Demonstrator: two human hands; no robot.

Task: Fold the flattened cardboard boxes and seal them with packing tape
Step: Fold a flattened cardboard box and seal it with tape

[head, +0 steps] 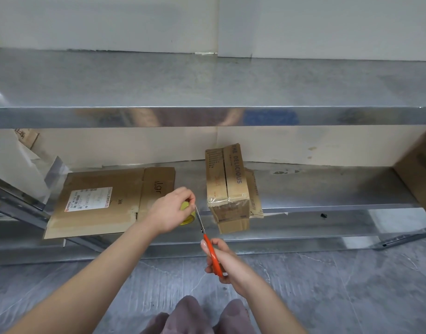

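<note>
A small folded cardboard box (227,186) printed "THE DELICIOUS" stands on the lower metal shelf (327,189), with clear tape over its front end. My left hand (169,210) grips a yellow-cored tape roll (188,213) just left of the box. My right hand (221,259) holds orange-handled scissors (210,249). Their blades point up beside the roll, between it and the box. A flattened cardboard box (106,201) with a white label lies on the shelf at the left.
An upper metal shelf (207,92) juts out above. A larger brown box (421,169) sits at the right end of the lower shelf. White sheets and cardboard scraps (26,150) lean at the far left. Grey tiled floor (327,285) lies below, with my knees near the bottom edge.
</note>
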